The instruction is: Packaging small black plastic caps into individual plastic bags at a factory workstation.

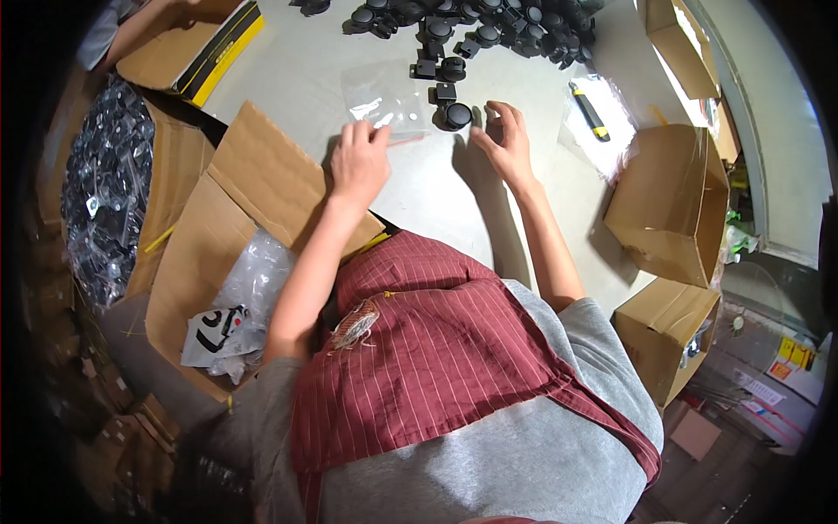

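My left hand [360, 164] is closed on the lower left edge of a clear plastic zip bag [377, 100], which lies flat on the table and has a reddish strip along its near edge. A few small pale bits show in or on the bag. Thumb and fingers apart, my right hand [508, 147] is just right of a black caster wheel [456, 116] and holds nothing. Beyond that caster a line of black casters [452, 68] leads back to a large pile of black casters [515, 26].
An open carton [205, 236] with plastic bags stands at my left, beside a box of bagged dark parts [105, 192]. A yellow-black utility knife [590, 112] lies on clear bags at the right, near cardboard boxes [655, 196]. Another person's arm [140, 33] is at the far left.
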Motion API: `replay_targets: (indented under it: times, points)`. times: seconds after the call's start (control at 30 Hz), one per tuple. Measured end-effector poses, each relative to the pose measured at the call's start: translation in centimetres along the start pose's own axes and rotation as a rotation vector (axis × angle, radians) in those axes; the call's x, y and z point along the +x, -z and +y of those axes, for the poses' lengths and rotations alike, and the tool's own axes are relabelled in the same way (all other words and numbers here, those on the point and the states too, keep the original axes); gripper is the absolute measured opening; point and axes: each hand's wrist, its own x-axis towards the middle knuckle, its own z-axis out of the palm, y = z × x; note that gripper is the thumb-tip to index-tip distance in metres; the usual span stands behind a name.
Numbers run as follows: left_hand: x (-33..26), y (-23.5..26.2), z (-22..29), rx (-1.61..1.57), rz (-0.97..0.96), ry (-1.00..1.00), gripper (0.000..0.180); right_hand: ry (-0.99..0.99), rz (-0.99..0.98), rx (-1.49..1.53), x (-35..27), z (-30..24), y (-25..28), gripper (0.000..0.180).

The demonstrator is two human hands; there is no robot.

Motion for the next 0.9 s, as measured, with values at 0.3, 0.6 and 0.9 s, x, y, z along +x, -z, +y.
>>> replay_targets:
  times: [0.3,0.6,0.9]
  points:
    - [-0.3,2.2,0.4,-0.095,-0.034,0.082,0.008,0.43,-0.031,-0.387,4.2,-2.7,-3.0,0.044]
    - [-1.2,1.5,-1.2,-0.092,0.017,0.072,0.01,0.22,0.056,-0.041,1.9,-3.0,0.7,0.047]
    - [-1.4,1.8,-0.3,-0.014,0.109,-0.028,0.017,-0.026,-0.001,-0.345,-0.7,-4.6,0.7,0.068]
